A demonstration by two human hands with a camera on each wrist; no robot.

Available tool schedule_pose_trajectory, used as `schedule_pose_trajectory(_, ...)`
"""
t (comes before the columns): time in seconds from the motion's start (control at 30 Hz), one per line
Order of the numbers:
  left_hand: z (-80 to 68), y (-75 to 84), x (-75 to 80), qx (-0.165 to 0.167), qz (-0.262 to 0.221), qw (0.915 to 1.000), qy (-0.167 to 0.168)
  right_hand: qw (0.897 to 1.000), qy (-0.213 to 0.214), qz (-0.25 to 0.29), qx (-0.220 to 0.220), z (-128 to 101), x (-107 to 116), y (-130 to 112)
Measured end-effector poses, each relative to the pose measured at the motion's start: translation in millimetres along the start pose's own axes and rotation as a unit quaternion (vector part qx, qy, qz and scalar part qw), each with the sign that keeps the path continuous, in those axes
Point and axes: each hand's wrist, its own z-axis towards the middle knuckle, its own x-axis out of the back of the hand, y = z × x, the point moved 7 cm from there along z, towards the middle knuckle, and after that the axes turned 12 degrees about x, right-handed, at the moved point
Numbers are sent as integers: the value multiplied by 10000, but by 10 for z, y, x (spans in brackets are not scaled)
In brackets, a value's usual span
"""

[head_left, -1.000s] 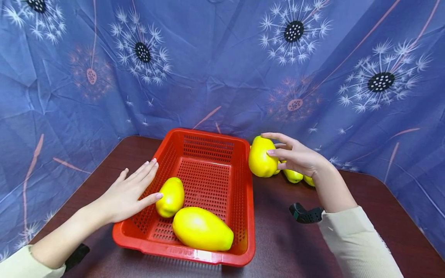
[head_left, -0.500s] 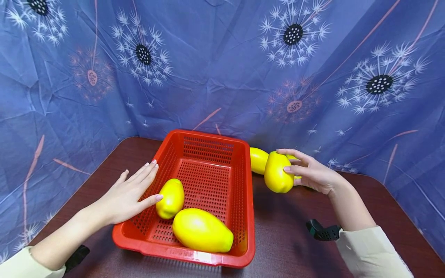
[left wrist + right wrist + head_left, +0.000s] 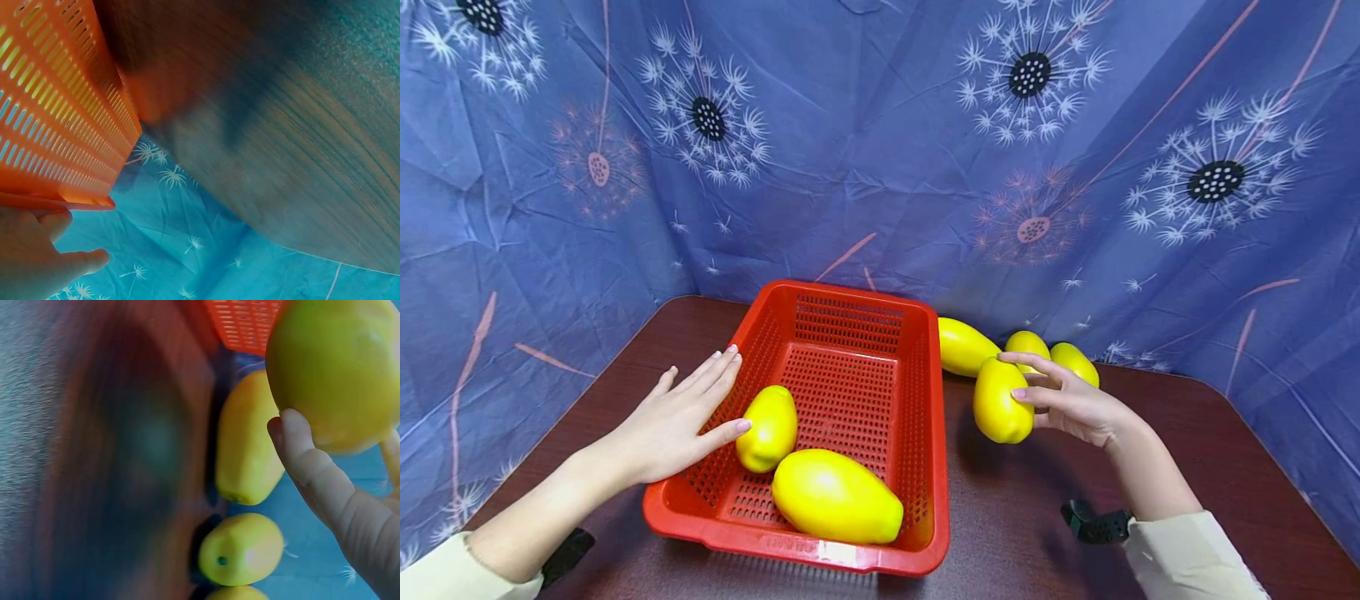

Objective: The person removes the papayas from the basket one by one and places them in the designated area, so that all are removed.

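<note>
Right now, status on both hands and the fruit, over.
Left hand flat on the red basket rim. Right hand grips a yellow fruit outside the basket. Two fruits inside, three on table behind. Path to basket unobstructed.

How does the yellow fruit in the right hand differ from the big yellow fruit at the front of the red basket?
The held fruit is smaller, stands upright and is gripped by the right hand outside the red basket. The big fruit is longer, lies on its side and rests untouched on the basket floor. Both are smooth, glossy yellow.
</note>
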Motion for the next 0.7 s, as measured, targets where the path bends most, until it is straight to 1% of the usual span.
schedule_pose_trajectory(0.2,4,2,-1,-19,-6,10000,21,9999,7,-48,-136,-34,30,184)
schedule_pose_trajectory(0.43,20,-12,-13,65,-25,9999,-88,9995,11,-39,-328,-41,36,372)
schedule_pose_trajectory(0.7,18,-6,-11,47,-34,9999,-108,9994,-7,-110,-332,-28,60,527)
